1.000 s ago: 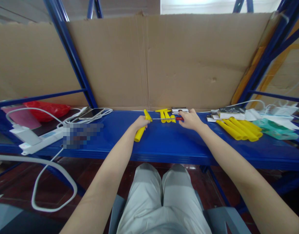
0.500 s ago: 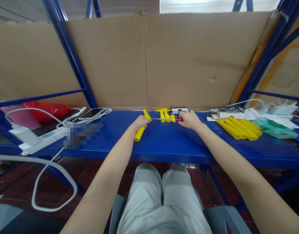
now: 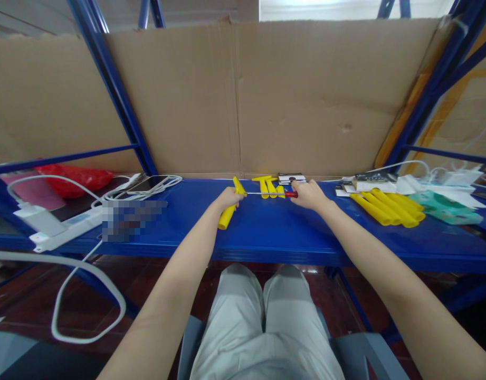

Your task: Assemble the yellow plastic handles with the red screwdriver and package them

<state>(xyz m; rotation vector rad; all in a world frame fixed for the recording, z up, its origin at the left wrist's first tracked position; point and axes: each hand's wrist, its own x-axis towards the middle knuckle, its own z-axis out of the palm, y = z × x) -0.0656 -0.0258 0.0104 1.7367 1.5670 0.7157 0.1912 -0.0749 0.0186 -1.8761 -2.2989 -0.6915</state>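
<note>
Above the blue metal tabletop [image 3: 278, 229], a red-handled, metal-shafted screwdriver [image 3: 291, 194] parallels the front edge, tip leftward at a yellow T-shaped tube [image 3: 227, 217] slanting nearward. Extended forward, the left hand [image 3: 229, 197] grips the tube, the right hand [image 3: 308, 194] the screwdriver.

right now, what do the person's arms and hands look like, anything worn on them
The left hand and right hand wear no gloves. The left forearm and right forearm are bare, with no watch or band visible; no sleeve comes into view.
</note>
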